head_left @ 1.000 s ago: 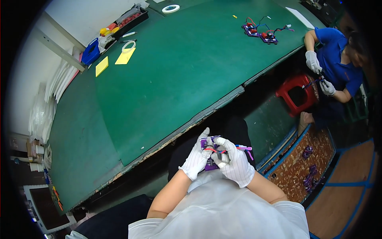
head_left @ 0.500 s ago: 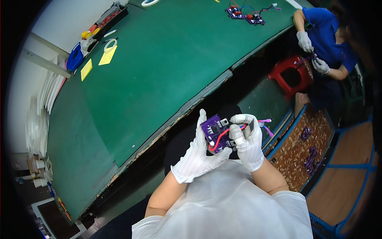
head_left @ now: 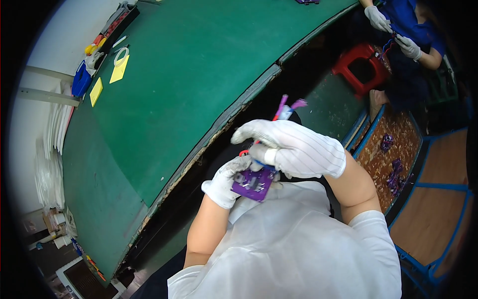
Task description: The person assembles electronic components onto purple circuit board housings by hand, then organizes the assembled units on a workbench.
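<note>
Both my hands wear white gloves and are held close to my chest, off the green table [head_left: 189, 74]. My left hand [head_left: 226, 182] grips a small purple circuit board [head_left: 254, 183] from below. My right hand [head_left: 291, 149] lies over the top of the board, its fingers closed around a tool with purple handles [head_left: 289, 107] that sticks up above the hand. A red wire [head_left: 244, 152] shows between the two hands. The contact point on the board is hidden by my right hand.
A co-worker in blue with gloved hands [head_left: 393, 32] works at the upper right beside a red stool [head_left: 361, 62]. A blue-framed crate [head_left: 393, 149] holding purple boards sits on the floor at right. Yellow pads [head_left: 119, 70], a tape ring and bins lie at the table's far left.
My hands and the board have come closer to my chest, and the right hand now covers the board from above. The view has tilted, so the table sits higher in the picture.
</note>
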The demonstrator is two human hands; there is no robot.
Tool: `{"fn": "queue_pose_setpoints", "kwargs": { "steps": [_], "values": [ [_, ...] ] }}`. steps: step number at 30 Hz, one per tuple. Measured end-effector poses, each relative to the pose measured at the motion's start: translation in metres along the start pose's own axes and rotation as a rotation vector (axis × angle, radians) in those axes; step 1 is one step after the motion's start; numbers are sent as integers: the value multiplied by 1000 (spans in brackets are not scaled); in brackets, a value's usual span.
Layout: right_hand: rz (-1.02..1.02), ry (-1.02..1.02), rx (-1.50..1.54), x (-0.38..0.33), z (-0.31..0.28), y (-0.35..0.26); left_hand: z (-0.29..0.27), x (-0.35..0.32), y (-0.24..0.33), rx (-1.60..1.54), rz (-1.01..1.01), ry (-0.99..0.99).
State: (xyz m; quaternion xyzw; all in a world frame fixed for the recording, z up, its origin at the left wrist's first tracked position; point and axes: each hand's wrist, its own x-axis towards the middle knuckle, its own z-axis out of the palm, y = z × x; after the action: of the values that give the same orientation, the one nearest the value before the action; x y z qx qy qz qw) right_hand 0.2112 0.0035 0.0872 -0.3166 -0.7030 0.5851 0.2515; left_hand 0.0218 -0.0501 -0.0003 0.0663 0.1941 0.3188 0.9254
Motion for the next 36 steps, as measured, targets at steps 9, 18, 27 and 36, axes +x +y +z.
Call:
{"fn": "queue_pose_setpoints", "kwargs": {
  "steps": [9,18,27,36],
  "values": [
    [-262,-50,-144,25,5,10,34,6,-6,236,140,88],
    [-68,-51,-361,-7,29,9,12,0,2,591,-8,117],
    [-68,-121,15,7,13,1,-6,-4,-9,638,21,185],
    [-316,-56,-312,-10,21,1,4,-7,-16,409,98,157]
  ]
}}
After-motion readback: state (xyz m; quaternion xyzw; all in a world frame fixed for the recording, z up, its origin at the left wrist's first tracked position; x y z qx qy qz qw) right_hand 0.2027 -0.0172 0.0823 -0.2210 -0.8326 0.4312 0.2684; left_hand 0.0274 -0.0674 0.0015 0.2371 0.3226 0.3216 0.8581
